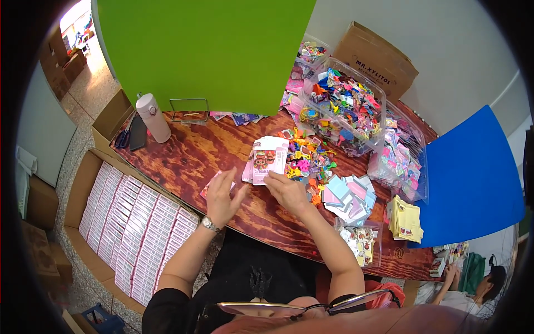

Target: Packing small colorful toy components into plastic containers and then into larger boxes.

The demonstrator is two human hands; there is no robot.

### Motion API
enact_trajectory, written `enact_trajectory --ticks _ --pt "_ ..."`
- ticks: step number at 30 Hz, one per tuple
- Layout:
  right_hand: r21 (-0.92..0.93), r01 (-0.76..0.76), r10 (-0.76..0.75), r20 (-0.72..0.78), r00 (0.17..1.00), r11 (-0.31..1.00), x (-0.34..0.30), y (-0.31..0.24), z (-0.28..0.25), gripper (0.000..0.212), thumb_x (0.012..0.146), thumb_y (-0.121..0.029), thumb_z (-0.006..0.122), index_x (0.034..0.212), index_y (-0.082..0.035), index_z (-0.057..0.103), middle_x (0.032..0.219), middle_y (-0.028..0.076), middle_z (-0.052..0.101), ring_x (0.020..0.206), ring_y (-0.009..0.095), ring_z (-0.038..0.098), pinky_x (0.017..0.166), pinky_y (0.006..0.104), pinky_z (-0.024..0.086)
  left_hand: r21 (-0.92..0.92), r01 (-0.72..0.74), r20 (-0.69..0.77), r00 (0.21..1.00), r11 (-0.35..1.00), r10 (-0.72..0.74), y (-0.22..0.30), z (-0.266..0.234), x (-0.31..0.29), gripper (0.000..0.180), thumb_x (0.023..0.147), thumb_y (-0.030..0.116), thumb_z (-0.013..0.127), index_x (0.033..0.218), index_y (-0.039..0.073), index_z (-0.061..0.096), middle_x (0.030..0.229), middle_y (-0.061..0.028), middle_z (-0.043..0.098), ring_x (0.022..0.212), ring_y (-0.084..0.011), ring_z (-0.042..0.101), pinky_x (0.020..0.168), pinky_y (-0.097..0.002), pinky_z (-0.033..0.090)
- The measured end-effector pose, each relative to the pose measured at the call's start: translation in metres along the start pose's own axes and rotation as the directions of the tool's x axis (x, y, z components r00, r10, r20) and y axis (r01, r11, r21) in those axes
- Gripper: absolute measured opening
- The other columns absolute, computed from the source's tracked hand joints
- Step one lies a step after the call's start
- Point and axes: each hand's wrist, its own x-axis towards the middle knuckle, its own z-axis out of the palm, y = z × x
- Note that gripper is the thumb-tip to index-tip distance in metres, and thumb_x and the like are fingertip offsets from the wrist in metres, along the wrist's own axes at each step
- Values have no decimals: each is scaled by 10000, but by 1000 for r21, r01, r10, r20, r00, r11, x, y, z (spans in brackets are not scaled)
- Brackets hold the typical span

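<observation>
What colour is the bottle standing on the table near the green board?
The bottle is pale pink with a white cap, seen in the head view.

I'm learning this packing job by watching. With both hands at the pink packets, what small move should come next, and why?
Probably the right hand should pinch the top pink packet and lift it off the stack. Its fingertips already rest on that packet's lower edge, while the left hand lies over another packet flat on the wooden table, and the box of packed rows sits to the left.
</observation>
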Motion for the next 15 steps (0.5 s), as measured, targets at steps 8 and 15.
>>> enact_trajectory --ticks 8,15 --pt "-282 465 -518 -156 841 839 -34 -57 -41 361 774 -97 668 1112 27 690 1195 153 656 933 253 680 820 353 576 -735 644 593 762 212 -259 37 12 19 895 888 173 783 1537 -80 221 1406 -171 489 1196 -193 573 992 -319 503" --pt "-214 528 -550 -60 833 822 -57 -67 -50 359 792 -151 691 1126 -18 696 1185 161 647 942 252 682 825 344 577 -673 429 367 901 603 -231 36 38 -4 990 752 171 896 1493 -47 276 1328 -134 525 1175 -204 578 944 -334 524"
